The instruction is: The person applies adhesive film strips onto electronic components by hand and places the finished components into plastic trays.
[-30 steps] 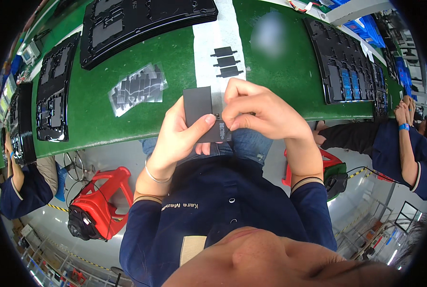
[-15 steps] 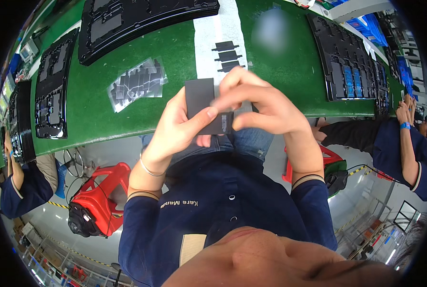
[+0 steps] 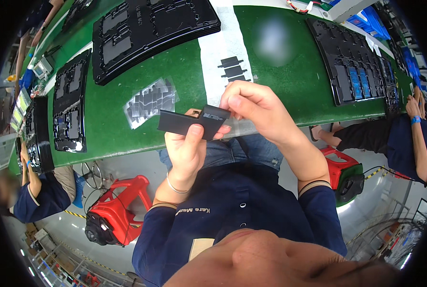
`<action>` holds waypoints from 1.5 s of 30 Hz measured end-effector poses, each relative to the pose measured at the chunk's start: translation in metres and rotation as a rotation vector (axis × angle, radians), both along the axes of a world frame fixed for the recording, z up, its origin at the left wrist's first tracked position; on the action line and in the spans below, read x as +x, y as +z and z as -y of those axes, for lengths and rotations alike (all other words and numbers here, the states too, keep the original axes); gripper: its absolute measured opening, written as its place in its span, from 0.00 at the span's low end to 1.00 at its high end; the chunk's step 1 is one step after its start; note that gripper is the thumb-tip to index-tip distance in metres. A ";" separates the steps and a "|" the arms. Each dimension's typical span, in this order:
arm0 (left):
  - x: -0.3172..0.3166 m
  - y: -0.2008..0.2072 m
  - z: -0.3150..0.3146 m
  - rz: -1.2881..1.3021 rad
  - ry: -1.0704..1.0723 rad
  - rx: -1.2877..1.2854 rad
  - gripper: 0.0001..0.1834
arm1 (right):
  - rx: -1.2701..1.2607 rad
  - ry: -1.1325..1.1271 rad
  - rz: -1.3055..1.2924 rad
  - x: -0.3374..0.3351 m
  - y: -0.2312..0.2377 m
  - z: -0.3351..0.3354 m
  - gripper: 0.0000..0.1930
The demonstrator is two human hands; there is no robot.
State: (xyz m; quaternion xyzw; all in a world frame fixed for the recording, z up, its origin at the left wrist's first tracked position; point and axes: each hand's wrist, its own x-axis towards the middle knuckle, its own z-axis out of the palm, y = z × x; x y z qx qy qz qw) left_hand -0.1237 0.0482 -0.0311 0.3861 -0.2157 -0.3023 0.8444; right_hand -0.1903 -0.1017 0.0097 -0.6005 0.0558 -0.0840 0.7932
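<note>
I see the left hand (image 3: pixel 186 152) closed around a black part (image 3: pixel 179 123) near the desk (image 3: pixel 292 79) edge, thumb on top, maybe to keep it steady. The right hand (image 3: pixel 259 109) curls beside it (I can't tell if it holds anything).

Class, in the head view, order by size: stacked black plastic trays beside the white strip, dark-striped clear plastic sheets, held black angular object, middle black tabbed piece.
1. Stacked trays
2. Clear sheets and held object: too alike to rank
3. Tabbed piece
</note>
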 end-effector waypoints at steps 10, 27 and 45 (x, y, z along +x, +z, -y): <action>-0.005 -0.006 0.004 0.047 0.070 0.001 0.11 | 0.038 0.013 0.054 0.000 -0.004 0.000 0.02; -0.018 -0.007 0.013 -0.159 0.145 -0.028 0.17 | -0.334 -0.174 0.110 0.008 -0.008 -0.005 0.05; -0.005 0.004 -0.002 -0.145 -0.108 0.073 0.20 | -0.639 -0.287 0.304 -0.002 -0.006 0.007 0.08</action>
